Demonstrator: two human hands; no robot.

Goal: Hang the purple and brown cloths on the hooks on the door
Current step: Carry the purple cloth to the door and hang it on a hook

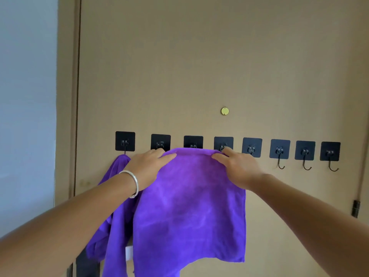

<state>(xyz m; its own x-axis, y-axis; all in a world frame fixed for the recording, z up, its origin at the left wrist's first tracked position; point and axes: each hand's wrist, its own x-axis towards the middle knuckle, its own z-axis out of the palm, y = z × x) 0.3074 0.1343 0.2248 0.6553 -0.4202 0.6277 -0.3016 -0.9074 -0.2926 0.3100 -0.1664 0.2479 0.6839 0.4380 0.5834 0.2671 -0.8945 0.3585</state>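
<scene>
Head view: both hands at purple cloth (pixel 189 206) top edge, spread across hooks on door (pixel 199 66). Left hand (pixel 148 167) pinches left corner, right hand (pixel 235 166) pinches right. Advice: seat edge behind hook tips (pixel 223 146), check hold before release. Brown cloth unseen.

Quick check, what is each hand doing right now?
Left hand: grips the top edge of the purple cloth.
Right hand: grips the same cloth's top edge, by the hooks.

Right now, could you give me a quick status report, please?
Both hands, left and right, pinch purple cloth at hooks. Another purple cloth hung. Nothing obstructing.
</scene>
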